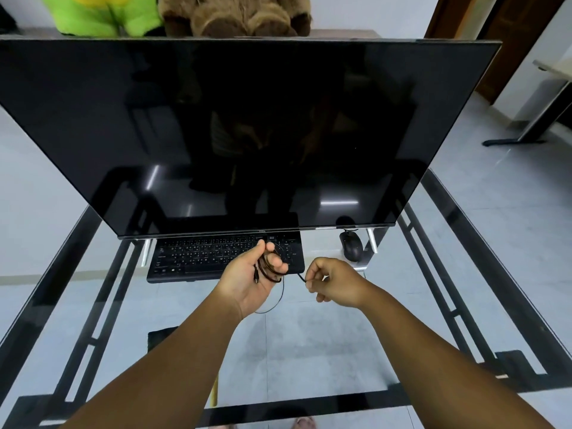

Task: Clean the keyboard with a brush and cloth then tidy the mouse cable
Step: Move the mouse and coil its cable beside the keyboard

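Note:
A black keyboard point(198, 255) lies on the glass table under the front edge of a large dark screen. The black mouse point(351, 246) rests to its right, beside the screen's right foot. My left hand point(250, 275) is palm up over the keyboard's right end, closed on several coiled loops of the thin black mouse cable point(268, 267). A slack loop of cable hangs below that hand. My right hand point(335, 281) pinches the cable's free stretch just right of the coil. No brush or cloth is visible.
The big dark screen point(247, 134) tilts over the table point(309, 335) and hides the keyboard's back rows. Black frame bars run under the glass. A dark object point(161, 339) shows below the glass near my left forearm. Plush toys point(173, 13) sit behind the screen.

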Available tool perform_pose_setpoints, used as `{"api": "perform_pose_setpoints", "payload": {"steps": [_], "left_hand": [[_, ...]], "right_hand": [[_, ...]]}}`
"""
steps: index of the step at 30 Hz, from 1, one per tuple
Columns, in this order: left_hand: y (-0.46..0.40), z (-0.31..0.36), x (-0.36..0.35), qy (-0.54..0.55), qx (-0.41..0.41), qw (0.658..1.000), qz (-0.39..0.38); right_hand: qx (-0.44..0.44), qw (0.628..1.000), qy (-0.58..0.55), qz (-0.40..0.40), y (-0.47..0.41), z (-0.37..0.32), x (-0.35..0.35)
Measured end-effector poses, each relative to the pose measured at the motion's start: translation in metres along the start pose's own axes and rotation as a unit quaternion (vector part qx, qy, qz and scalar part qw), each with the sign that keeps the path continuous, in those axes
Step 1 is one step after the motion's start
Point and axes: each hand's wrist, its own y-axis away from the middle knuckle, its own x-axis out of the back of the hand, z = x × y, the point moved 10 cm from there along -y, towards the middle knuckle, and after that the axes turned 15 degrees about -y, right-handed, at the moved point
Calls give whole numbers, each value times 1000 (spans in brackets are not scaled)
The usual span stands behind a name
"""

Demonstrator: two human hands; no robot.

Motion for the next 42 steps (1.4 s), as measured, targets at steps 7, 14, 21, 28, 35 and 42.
{"api": "perform_pose_setpoints", "payload": {"steps": [7, 14, 21, 28, 35, 42], "left_hand": [[-9, 9, 27, 1, -31, 994, 107], [-15, -2, 30, 50, -1, 991, 127], [-18, -10, 18, 71, 37, 994, 69], [-17, -14, -5, 9, 46, 999, -8], [-14, -14, -22, 17, 59, 995, -78], [-16, -13, -26, 48, 71, 991, -106]], "right_hand": [[-17, 999, -24, -23, 5, 11, -3], [-11, 999, 16, -41, 10, 11, -10], [-24, 982, -179, 51, 7, 15, 2], [-9, 912, -400, 94, 1, 4, 3], [13, 904, -412, 109, -4, -12, 8], [-9, 900, -429, 74, -7, -12, -1]]}}
